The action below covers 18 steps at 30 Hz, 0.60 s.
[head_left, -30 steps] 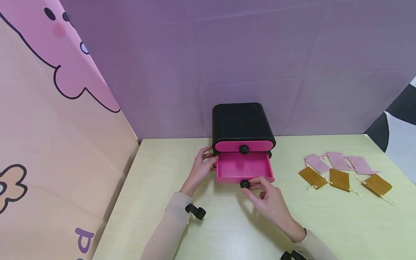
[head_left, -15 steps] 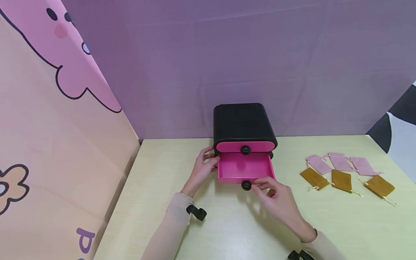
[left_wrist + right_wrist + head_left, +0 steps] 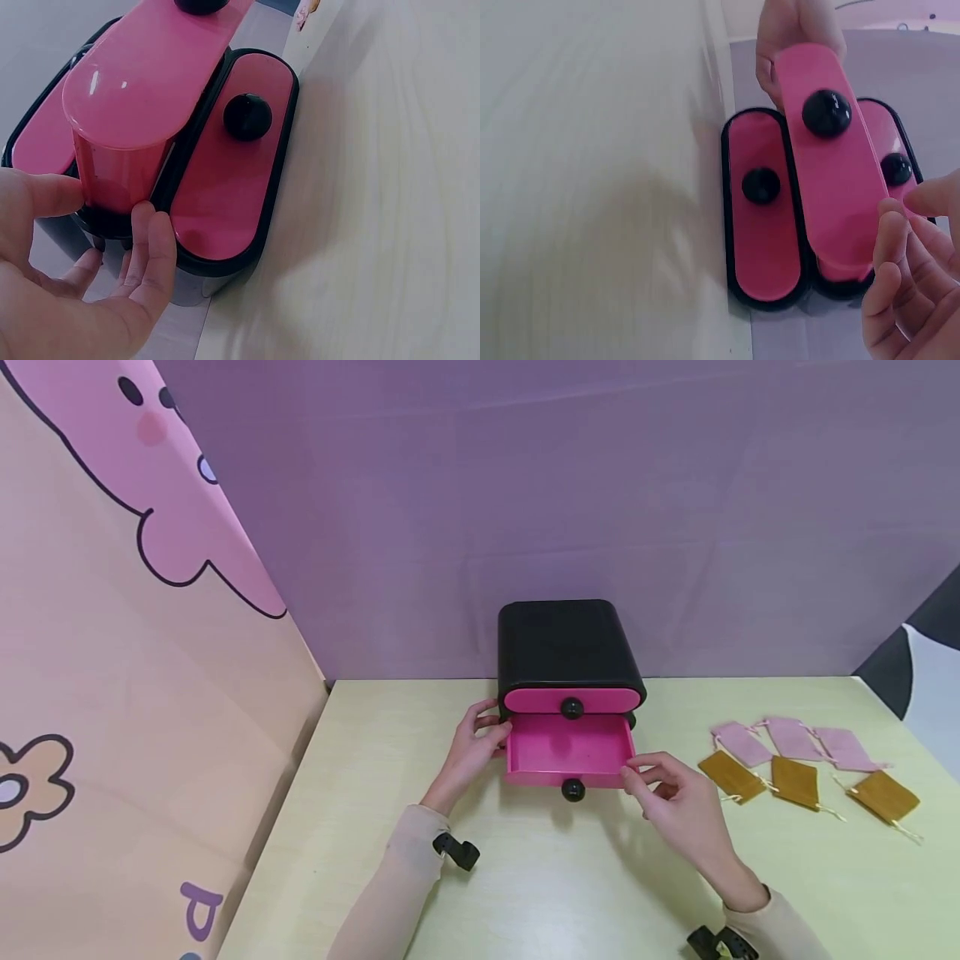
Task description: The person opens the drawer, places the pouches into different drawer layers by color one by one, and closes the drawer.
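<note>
A small black cabinet (image 3: 562, 643) with pink drawers and round black knobs stands at the table's back. Its middle drawer (image 3: 570, 747) is pulled out, and no contents show inside. My left hand (image 3: 467, 758) grips the cabinet's left side, thumb near the pulled-out drawer's wall and fingers around the black edge in the left wrist view. My right hand (image 3: 678, 806) is at the front right corner of this drawer. Its fingertips (image 3: 891, 214) lie by the panel's edge with fingers loosely bent. The knob (image 3: 573, 790) on the drawer front is out of its grasp.
Several drawstring pouches lie on the table (image 3: 540, 893) at right: pink ones (image 3: 793, 738) behind, mustard ones (image 3: 797, 782) in front. A purple cloth backdrop (image 3: 562, 485) hangs behind the cabinet. A patterned panel (image 3: 165, 652) stands at left.
My right hand has let go of the drawer's knob and moved right to the drawer's front corner. The drawer stays pulled out, and my left hand stays on the cabinet's side.
</note>
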### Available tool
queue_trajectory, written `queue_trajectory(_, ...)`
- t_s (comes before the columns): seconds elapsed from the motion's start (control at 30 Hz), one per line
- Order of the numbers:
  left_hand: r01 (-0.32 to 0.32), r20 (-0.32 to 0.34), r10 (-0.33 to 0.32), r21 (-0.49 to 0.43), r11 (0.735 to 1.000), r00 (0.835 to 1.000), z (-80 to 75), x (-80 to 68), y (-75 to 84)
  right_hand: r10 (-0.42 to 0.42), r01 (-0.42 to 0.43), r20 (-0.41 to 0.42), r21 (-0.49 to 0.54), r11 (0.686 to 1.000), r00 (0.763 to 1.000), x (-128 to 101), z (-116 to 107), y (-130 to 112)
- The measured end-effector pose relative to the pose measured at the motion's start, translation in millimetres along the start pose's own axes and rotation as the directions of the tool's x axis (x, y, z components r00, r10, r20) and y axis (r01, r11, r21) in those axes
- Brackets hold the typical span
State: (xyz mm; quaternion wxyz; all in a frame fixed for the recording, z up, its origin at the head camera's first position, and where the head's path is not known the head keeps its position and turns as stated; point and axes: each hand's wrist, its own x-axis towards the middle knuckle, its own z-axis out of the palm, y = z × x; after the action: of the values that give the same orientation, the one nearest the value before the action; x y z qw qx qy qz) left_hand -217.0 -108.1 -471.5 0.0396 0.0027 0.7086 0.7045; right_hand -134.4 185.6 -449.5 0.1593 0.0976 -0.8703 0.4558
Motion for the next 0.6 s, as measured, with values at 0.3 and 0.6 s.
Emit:
queue_trajectory(0.3, -0.004, 0.007, 0.004, 0.008, 1.000, 1.000, 0.3, 0.4, 0.2, 0.058, -0.059, -0.020, -0.081, 0.995, 0.998, 6, -11, 16)
queue_trajectory(0.6, -0.004, 0.008, 0.004, 0.014, 1.000, 1.000, -0.2, -0.1, -0.3, 0.072, -0.074, -0.023, -0.130, 0.989, 0.997, 11, -17, 31)
